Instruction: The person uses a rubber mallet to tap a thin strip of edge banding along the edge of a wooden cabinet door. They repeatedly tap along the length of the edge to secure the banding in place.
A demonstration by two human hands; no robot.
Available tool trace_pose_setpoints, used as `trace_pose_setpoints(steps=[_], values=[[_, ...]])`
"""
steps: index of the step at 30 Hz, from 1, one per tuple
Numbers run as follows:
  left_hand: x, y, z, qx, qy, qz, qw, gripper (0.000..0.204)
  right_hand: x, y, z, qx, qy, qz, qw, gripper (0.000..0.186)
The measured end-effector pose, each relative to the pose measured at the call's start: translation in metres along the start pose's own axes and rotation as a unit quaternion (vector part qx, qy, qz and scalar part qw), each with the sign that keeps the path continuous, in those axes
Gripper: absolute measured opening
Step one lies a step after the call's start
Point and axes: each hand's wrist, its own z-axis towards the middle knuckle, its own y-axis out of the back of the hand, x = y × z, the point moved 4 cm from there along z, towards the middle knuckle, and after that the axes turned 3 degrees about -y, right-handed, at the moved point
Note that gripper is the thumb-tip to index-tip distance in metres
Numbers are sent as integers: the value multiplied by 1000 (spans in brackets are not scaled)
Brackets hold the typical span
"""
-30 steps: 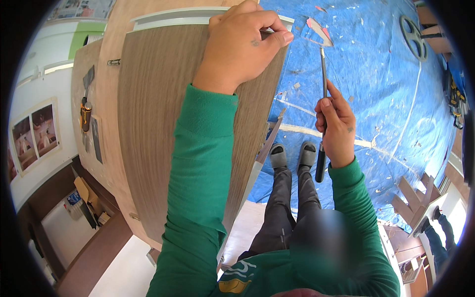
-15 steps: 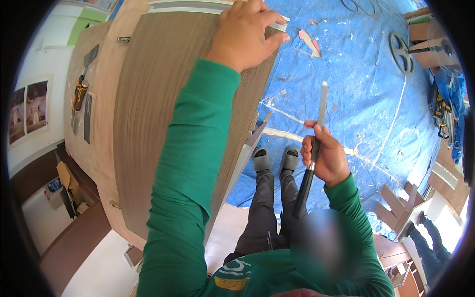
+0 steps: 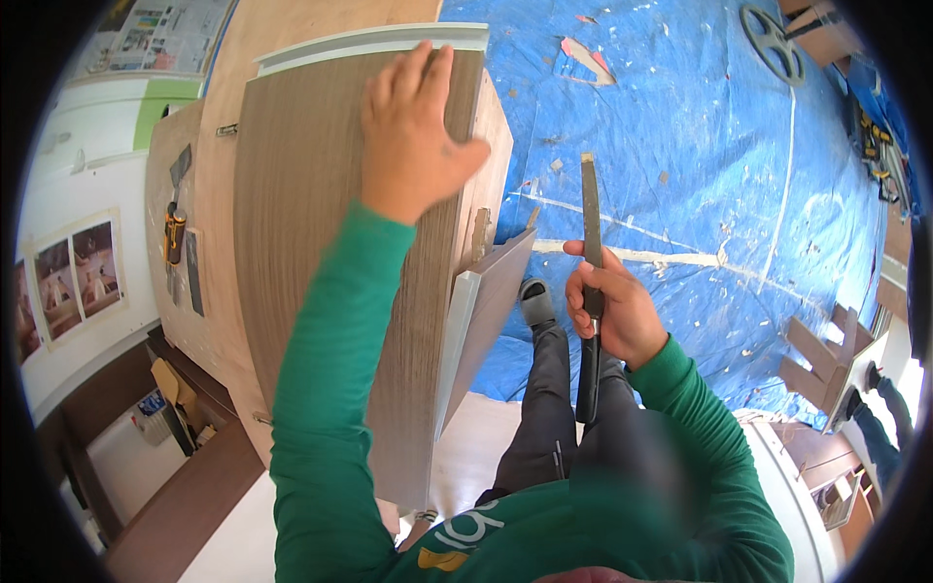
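My left hand [image 3: 413,136] lies with spread fingers over a wood-grain laminate panel [image 3: 301,262], its fingertips near a pale metal profile [image 3: 330,47] along the panel's far edge. The panel rests on a pale plywood surface [image 3: 224,58]. My right hand [image 3: 607,291] is wrapped round a flat file [image 3: 590,204] with a black handle, held upright in the picture over the blue tarp [image 3: 700,155]. A second panel [image 3: 484,330] with a pale edge strip leans beside the first, between it and my legs.
Scraper and yellow-black tools [image 3: 175,233] lie at the left. A dark shelf unit [image 3: 185,496] is lower left. At the right are a grey wheel-shaped item [image 3: 768,44], piled tools [image 3: 875,146], board pieces [image 3: 816,360] and another person's legs [image 3: 875,418].
My left hand has slid from the panel's far corner down and left, its fingers straighter. The panel edge has shifted left, showing more plywood. The file has turned slightly and moved left.
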Motion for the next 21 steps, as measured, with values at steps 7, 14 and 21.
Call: trace_pose_setpoints(steps=[7,14,21], values=[[-1,-10,38,-127,-44,24,991,26,1,17,-8,-53,35,-8,998,36],[-14,-9,25,-130,-100,48,985,17,-1,41,-13,-86,52,0,995,38],[-13,-10,29,-121,-134,44,983,22,3,46,-6,-82,54,21,995,37]])
